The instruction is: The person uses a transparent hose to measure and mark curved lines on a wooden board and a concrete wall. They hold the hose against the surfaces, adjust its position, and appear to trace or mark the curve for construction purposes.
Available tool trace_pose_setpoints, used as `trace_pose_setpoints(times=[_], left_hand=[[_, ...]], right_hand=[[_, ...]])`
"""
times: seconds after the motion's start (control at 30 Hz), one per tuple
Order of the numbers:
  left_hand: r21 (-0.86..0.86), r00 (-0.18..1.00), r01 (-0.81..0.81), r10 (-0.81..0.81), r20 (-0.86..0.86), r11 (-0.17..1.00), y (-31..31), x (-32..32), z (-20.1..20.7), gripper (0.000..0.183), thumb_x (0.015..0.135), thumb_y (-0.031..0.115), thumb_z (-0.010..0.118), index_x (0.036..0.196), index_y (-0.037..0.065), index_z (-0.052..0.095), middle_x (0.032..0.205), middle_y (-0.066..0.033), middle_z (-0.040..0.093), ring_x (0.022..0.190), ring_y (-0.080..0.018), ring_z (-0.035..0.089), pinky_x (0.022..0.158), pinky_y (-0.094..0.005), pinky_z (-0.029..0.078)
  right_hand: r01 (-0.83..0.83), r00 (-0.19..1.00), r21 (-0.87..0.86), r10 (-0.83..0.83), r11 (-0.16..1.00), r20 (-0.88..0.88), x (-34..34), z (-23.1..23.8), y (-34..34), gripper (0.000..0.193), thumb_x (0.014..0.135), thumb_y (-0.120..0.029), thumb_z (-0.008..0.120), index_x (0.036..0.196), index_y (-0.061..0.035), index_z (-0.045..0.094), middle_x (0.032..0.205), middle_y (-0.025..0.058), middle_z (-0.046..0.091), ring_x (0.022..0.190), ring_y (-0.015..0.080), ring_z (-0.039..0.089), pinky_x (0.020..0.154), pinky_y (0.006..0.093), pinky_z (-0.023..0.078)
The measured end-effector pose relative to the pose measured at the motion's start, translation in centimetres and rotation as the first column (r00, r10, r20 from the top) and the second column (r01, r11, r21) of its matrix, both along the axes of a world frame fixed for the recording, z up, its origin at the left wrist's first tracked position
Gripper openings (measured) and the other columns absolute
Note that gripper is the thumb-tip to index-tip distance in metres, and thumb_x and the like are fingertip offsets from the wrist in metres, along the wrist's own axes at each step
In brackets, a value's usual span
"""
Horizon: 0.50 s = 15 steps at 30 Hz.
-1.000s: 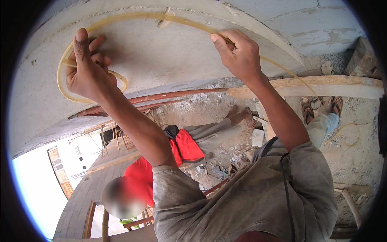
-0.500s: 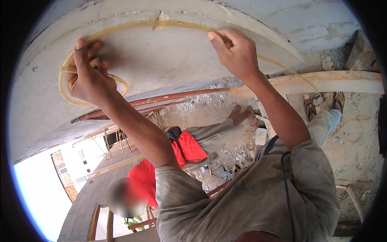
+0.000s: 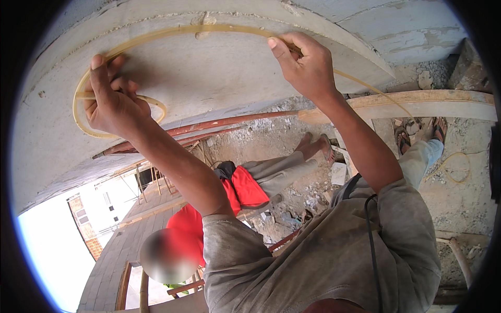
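Observation:
A thin, yellowish see-through hose (image 3: 180, 32) arches between my two hands across a pale plastered concrete surface (image 3: 209, 70). My left hand (image 3: 114, 104) is closed round the hose at the left, thumb pointing up; a loop of the hose bends round behind this hand and shows again beside the wrist. On the right, my right hand (image 3: 308, 68) pinches the hose between thumb and curled fingers. From there the hose runs down to the right toward the ground. Its ends cannot be made out.
Below the concrete run red-brown poles (image 3: 209, 125) and a long wooden board (image 3: 417, 101). A person in a red top (image 3: 248, 188) stands at the left, near rubble (image 3: 292, 214). More hose lies coiled (image 3: 456, 169) on the ground at right. A rough block (image 3: 472, 68) sits far right.
My left hand has shifted slightly left, and the hose loop with it. My right hand stays nearly in place, its grip unchanged.

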<state>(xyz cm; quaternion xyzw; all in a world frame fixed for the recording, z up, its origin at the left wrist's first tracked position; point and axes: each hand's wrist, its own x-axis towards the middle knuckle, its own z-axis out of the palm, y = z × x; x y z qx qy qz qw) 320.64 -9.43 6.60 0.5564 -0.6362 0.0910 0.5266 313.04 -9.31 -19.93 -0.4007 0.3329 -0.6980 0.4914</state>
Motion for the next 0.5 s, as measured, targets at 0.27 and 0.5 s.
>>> trace_pose_setpoints(times=[0.27,0.5], left_hand=[[-0.015,0.999,0.028,-0.028,-0.018,1.0,-0.02,0.07,-0.09,0.017,0.087,0.016,0.083,0.082,0.004,0.071,0.071,-0.0155,0.074,0.036,-0.0037,0.046,0.036,-0.0148,0.034],[-0.016,0.999,0.038,-0.038,-0.011,0.999,-0.05,0.3,-0.09,0.017,0.087,0.016,0.082,0.082,0.004,0.071,0.071,-0.0158,0.074,0.036,-0.0038,0.046,0.036,-0.015,0.033]], right_hand=[[0.003,1.0,-0.013,-0.002,1.0,0.012,-0.15,0.14,-0.06,0.031,0.098,-0.033,0.073,0.093,-0.002,0.071,0.067,-0.0017,0.053,0.062,0.0081,0.044,0.057,0.0265,0.04],[0.04,0.999,-0.05,-0.04,0.998,0.0,0.05,-0.04,-0.25,0.03,0.098,-0.032,0.073,0.094,-0.0026,0.072,0.068,-0.0013,0.055,0.061,0.008,0.044,0.056,0.0261,0.04]])
